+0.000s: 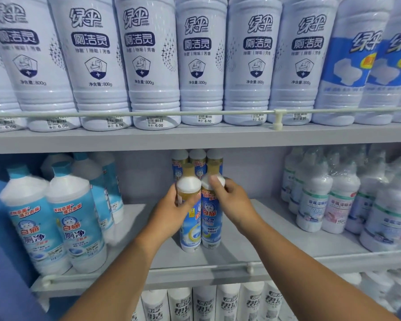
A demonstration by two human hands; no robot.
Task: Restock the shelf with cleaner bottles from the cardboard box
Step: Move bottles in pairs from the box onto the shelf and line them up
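Note:
Two tall cleaner bottles with gold caps and blue-white cat labels stand side by side on the middle shelf (241, 249). My left hand (171, 213) grips the shoulder of the left bottle (190, 230). My right hand (232, 200) holds the shoulder of the right bottle (210, 225), fingers curled over its white top. Three more bottles of the same kind (197, 162) stand behind them at the back of the shelf. The cardboard box is out of view.
Blue-capped cleaner bottles (63, 223) fill the shelf's left side, shrink-wrapped white bottles (333, 200) its right. Bare shelf lies on both sides of the two bottles. A rail (248, 267) runs along the front edge. White 800g bottles (146, 61) crowd the shelf above.

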